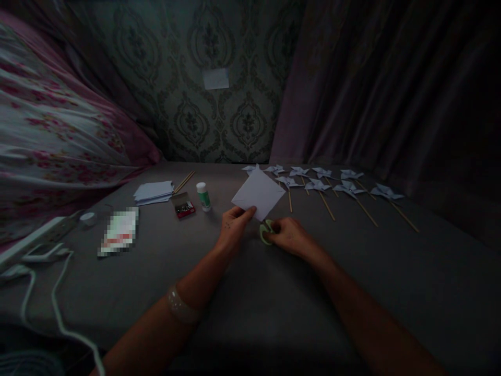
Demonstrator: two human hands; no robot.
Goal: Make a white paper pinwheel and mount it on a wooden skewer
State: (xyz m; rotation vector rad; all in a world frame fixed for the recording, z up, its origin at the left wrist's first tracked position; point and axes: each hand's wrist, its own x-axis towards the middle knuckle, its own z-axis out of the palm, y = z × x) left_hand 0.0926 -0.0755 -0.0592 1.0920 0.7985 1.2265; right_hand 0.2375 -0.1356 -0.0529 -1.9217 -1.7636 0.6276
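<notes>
My left hand (pixel 235 224) pinches the lower corner of a white paper square (pixel 259 194) and holds it up over the grey surface (pixel 250 292). My right hand (pixel 288 236) sits just right of it, its fingers closed round the green handles of scissors (pixel 266 231). The scissor blades are hidden behind the paper and my fingers. Both forearms reach in from the bottom of the view, and a clear band circles my left wrist.
Several paper pinwheels on wooden sticks (pixel 324 188) lie at the back right. At left are a stack of paper squares (pixel 153 191), loose sticks (pixel 183 181), a small open box (pixel 183 206), a glue bottle (pixel 203 196), a power strip with cables (pixel 35 243) and a floral pillow (pixel 58 136).
</notes>
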